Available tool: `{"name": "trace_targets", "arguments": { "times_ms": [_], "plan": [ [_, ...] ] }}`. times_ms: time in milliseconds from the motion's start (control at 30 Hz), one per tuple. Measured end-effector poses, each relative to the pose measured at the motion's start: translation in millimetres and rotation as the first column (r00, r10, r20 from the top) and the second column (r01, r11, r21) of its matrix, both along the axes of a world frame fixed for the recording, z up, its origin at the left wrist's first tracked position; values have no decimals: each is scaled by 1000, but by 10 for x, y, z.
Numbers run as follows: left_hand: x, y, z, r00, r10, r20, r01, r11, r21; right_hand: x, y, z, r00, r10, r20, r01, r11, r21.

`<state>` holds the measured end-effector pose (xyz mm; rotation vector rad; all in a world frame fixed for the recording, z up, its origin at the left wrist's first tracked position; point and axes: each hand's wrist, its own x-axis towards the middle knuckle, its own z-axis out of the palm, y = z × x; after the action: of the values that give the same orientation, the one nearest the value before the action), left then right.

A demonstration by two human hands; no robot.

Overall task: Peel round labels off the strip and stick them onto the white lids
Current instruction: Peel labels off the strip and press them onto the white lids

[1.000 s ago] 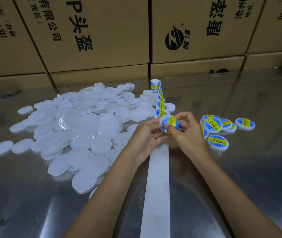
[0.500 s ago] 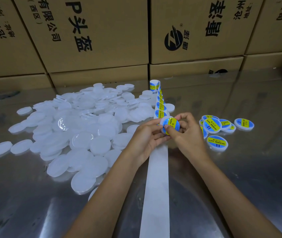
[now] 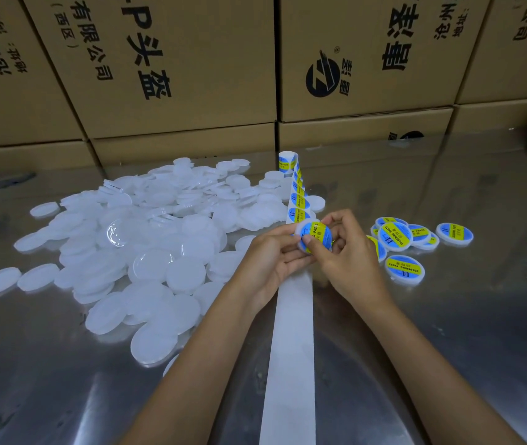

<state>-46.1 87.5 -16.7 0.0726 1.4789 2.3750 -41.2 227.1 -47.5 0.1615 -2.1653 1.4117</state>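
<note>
Over the strip (image 3: 292, 332) of white backing on the steel bench (image 3: 448, 332), both hands hold one white lid (image 3: 315, 236) bearing a blue and yellow label. Left hand (image 3: 270, 260) curls its fingers round the lid's left edge; right hand (image 3: 347, 252) grips the right edge, thumb pressing the label. Left of the strip lies a pile of bare lids (image 3: 133, 248); right of it, labelled lids (image 3: 406, 248). Behind stand cardboard boxes (image 3: 191, 75).

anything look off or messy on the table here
Nothing damaged or spilled. The blank white lids lie in a loose overlapping heap, some tilted on edge; the labelled lids also overlap. Both seem normal for this work.
</note>
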Motion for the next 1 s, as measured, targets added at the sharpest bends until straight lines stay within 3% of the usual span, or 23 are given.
{"name": "trace_targets", "arguments": {
  "times_ms": [300, 500, 1000],
  "plan": [
    [-6, -57, 12, 998, -57, 36, 53, 992, 116, -4, 31, 1, 996, -83, -42, 88, 987, 136],
    [-14, -78, 19, 996, -56, 71, 40, 975, 217, -21, 50, -4, 991, -135, 24, 133, 988, 82],
    [19, -84, 38, 995, -79, 62, 65, 977, 204, 22, 27, 20, 998, -47, 45, 45, 998, 55]
  ]
}}
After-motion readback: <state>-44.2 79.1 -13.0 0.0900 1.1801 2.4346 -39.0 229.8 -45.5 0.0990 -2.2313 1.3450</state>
